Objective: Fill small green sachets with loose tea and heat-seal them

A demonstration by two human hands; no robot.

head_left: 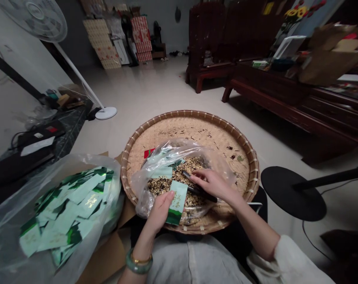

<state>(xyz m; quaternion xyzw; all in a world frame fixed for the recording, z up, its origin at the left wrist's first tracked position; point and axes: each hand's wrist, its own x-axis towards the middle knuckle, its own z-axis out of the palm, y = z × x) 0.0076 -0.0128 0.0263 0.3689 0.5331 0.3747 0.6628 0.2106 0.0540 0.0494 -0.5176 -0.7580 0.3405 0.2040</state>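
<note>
My left hand (161,207) pinches a small pale green packet (177,199) with gold print and a dark green lower end. My right hand (210,183) is closed on a slim black tool (186,174), whose kind I cannot make out. A second black, handle-like length (207,195) shows below that hand; whether the two are joined is unclear. Both hands are over an open clear plastic bag (141,199) of loose, mixed tan and dark dried bits (195,162). More green packets (162,172) lie at the left inside the bag.
The bag rests in a round woven bamboo tray (179,118) with scattered dark bits and a red packet (148,152). At left, a big plastic bag (107,161) holds many green packets. A white fan (106,113), a black round base (285,193) and a dark wooden table (285,98) stand around.
</note>
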